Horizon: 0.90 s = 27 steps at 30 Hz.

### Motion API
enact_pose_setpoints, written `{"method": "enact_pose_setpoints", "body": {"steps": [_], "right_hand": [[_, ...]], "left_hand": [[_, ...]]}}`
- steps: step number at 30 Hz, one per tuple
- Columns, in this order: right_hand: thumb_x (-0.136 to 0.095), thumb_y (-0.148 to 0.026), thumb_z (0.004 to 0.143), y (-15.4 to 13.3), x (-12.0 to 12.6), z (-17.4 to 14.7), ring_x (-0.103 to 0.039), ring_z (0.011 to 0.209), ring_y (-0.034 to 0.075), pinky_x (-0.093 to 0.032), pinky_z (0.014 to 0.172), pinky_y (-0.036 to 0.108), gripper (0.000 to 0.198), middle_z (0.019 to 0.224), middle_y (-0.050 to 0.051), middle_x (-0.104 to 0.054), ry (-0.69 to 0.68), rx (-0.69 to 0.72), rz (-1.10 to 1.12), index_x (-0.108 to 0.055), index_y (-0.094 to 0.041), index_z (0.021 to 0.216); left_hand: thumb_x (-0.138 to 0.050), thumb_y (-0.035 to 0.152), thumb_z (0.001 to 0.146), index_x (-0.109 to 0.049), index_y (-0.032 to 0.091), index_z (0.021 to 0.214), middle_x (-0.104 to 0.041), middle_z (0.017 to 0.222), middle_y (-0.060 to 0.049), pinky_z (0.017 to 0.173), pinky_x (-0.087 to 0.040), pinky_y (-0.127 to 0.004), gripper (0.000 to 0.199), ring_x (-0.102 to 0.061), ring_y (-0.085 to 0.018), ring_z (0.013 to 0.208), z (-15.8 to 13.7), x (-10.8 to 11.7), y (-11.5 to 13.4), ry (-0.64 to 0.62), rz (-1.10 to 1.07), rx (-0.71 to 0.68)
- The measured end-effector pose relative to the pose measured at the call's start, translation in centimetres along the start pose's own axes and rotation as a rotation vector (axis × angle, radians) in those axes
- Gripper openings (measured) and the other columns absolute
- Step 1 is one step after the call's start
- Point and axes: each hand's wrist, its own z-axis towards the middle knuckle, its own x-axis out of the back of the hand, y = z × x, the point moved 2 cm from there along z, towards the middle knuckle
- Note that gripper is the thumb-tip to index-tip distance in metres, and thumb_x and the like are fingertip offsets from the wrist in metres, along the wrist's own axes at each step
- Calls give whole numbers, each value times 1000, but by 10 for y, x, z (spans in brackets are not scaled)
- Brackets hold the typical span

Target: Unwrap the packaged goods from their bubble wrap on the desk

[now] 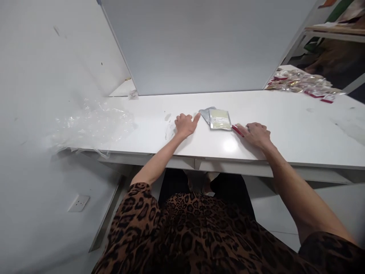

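Observation:
My left hand [186, 125] rests on the white table [148, 133], its thumb spread away from the bent fingers and pointing at the packets. Greyish marks or a thin clear film show beside it; I cannot tell which. Right of the thumb lies a flat silver-edged packet with a pale green face and a white label [220, 120], partly covering a grey foil packet [205, 113]. My right hand [256, 134] is closed with thumb and fingers around a narrow red strip-like object [237, 131], whose tip reaches the green packet's lower right corner. Part of that object is hidden by the fingers.
Crumpled clear plastic [94, 123] hangs over the table's left end by the wall. A big grey-white panel [205, 49] stands along the back edge. Several clear packets with red labels [305, 83] are heaped at the back right. A shelf [336, 32] stands beyond.

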Motion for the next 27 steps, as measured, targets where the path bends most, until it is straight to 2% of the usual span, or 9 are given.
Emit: {"method": "enact_pose_setpoints", "body": {"steps": [2,5,8,11,16,19,23,25,27], "right_hand": [[-41,-67,100,1,-7,-5,-49,125,42,-41,102,56,57,136,27,-60,16,51,16,-63,-15,113],[-50,-56,96,1,-18,-6,-52,123,41,-41,104,55,46,128,24,-63,76,111,41,-60,-15,114],[-56,-56,91,2,-24,-3,-55,119,40,-42,104,53,47,122,23,-65,112,127,130,-58,-16,117],[-64,-60,84,5,-23,0,-59,112,38,-46,97,48,57,117,21,-66,113,82,240,-56,-17,119],[-71,-64,76,4,-16,-7,-61,93,32,-49,83,43,64,107,15,-68,166,9,367,-50,-21,117],[-75,-64,71,5,-14,-13,-60,83,26,-49,78,40,63,97,8,-69,180,23,499,-49,-24,112],[-78,-62,66,10,-16,-14,-60,83,23,-50,78,37,62,94,4,-66,242,63,762,-51,-24,107],[-78,-62,66,13,-18,-11,-60,85,22,-51,80,38,63,96,4,-65,307,78,876,-53,-23,109],[-76,-62,68,17,-18,-8,-61,89,23,-52,85,40,64,101,5,-64,394,85,915,-55,-22,114]], "left_hand": [[-81,57,81,-68,19,83,-64,130,-18,129,-23,-50,40,-36,-41,151,-2,-40,4,-54,106,60],[-71,68,84,-69,16,113,-55,148,-20,126,-23,-47,60,-35,-40,150,-1,-84,11,-170,407,6],[-67,72,83,-61,12,133,-50,153,-23,122,-25,-47,78,-36,-40,147,1,-110,17,-212,617,-31],[-71,69,80,-60,12,134,-50,153,-25,119,-28,-48,79,-38,-42,146,2,-127,26,-229,636,25],[-77,50,82,-59,16,130,-54,150,-24,117,-33,-45,62,-47,-38,143,-1,-144,41,-284,565,106],[-82,42,78,-56,17,132,-58,147,-24,113,-38,-45,65,-54,-38,139,-4,-147,45,-307,481,121],[-83,33,77,-47,16,139,-67,137,-24,109,-40,-45,74,-61,-37,133,-8,-142,49,-358,405,126],[-83,27,75,-52,16,133,-69,133,-22,109,-39,-44,67,-62,-36,132,-8,-138,50,-378,374,148],[-83,20,70,-61,19,117,-73,127,-18,109,-39,-42,52,-63,-35,131,-9,-135,51,-418,335,166]]}}
